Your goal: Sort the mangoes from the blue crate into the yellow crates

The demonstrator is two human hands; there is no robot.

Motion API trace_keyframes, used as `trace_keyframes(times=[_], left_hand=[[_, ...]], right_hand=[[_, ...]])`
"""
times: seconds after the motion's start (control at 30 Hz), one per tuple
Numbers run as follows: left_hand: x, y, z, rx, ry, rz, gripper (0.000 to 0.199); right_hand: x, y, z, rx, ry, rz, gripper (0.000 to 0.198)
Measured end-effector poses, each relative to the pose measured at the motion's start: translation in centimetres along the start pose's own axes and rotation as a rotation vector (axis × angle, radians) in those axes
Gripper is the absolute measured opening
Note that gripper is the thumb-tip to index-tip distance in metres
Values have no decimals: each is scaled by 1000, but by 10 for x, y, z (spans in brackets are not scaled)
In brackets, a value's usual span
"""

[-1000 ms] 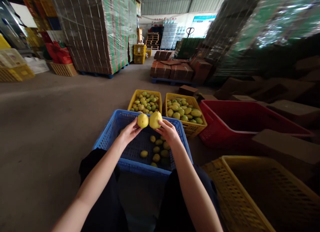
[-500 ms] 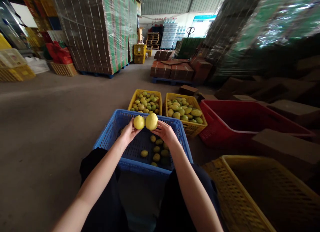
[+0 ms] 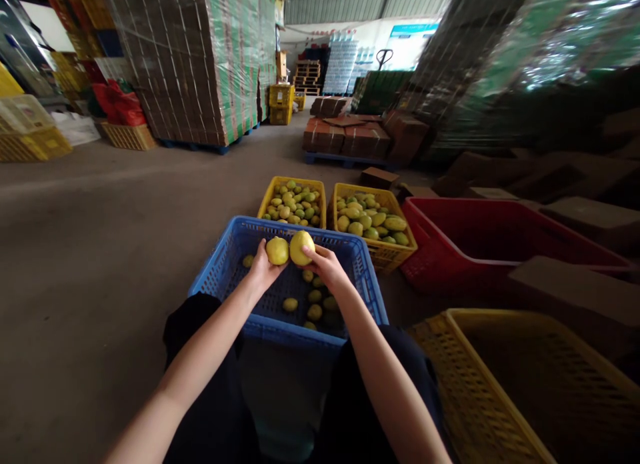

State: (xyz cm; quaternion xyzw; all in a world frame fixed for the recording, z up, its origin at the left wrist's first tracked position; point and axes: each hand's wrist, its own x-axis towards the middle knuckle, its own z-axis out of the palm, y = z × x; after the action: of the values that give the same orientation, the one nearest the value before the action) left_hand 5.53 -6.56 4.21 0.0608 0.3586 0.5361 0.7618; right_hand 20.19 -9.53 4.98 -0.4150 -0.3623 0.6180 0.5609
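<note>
My left hand (image 3: 263, 267) is closed round a yellow lemon (image 3: 277, 251), thumb along its left side. Close beside it, my right hand (image 3: 326, 264) grips a second, slightly larger lemon (image 3: 301, 247), with the thumb lying across its front. Both fruits are held up over a blue plastic crate (image 3: 220, 247) that stands in front of my knees. On the crate's floor lie several yellow-green lemons (image 3: 315, 312), mostly toward the right, partly hidden by my right forearm. A single lemon (image 3: 248, 261) rests near the crate's left wall.
Two yellow crates (image 3: 263, 201) (image 3: 407, 247) filled with yellow-green fruit stand just beyond the blue crate. To the right are a red crate (image 3: 425, 251) and a nearer yellow crate (image 3: 480, 377). Flattened cardboard (image 3: 565, 284) lies beside them. Wrapped pallet stacks (image 3: 170, 71) rise farther back.
Both lemons have come down slightly and turned in my hands. My right thumb has moved onto the front of its lemon, where the fingers were behind and beside it.
</note>
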Motion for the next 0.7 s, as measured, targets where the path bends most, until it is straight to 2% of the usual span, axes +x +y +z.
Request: trace_keyframes(times=[0.13,0.23,0.3,0.37,0.43,0.5,0.7], left_hand=[[0,-1,0,-31,38,-18,33],[-2,-3,0,-29,-4,-8,32],[-3,-6,-1,-37,-51,-17,32],[-2,-9,-3,-61,-57,-24,30],[1,-12,-8,-101,-24,-24,26],[6,-15,-18,-123,32,-37,22],[23,-37,-60,142,238,-233,24]], right_hand=[[2,13,2,-68,40,-28,29],[4,24,5,-21,59,4,29],[4,27,7,61,35,63,27],[3,27,7,151,3,183,26],[2,24,6,256,4,318,29],[0,17,2,370,44,387,33],[-4,-11,-23,597,219,307,33]])
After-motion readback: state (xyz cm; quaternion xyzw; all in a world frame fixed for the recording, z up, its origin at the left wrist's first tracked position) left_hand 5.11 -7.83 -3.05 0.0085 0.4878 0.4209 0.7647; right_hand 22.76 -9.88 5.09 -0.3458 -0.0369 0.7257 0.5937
